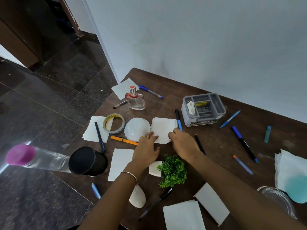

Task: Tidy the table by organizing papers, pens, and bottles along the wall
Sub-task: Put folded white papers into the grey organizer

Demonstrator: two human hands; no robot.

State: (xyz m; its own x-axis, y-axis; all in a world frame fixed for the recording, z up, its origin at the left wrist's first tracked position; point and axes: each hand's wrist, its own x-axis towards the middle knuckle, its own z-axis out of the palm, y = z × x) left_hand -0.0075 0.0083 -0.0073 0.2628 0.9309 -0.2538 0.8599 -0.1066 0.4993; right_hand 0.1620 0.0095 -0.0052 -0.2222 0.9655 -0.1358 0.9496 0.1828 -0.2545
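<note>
White papers [163, 130]: left hand [146, 150] touching, right hand [182, 145] seemingly pinching.

Cool, even, rather dim indoor light; shadows on the dark surface [217, 143] are soft and faint. Glare streaks the polished floor [49, 97] at lower left. Wide-angle distortion bends the wall [199, 39] edge; the purple-capped bottle [46, 159] and the glass [279, 198] at the margins appear stretched and blurred

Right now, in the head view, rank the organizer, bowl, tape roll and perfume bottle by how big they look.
1. organizer, clearly largest
2. bowl
3. tape roll and perfume bottle: they look about alike, and the bottle stands a little farther from the camera, so I leave them unranked.
</note>
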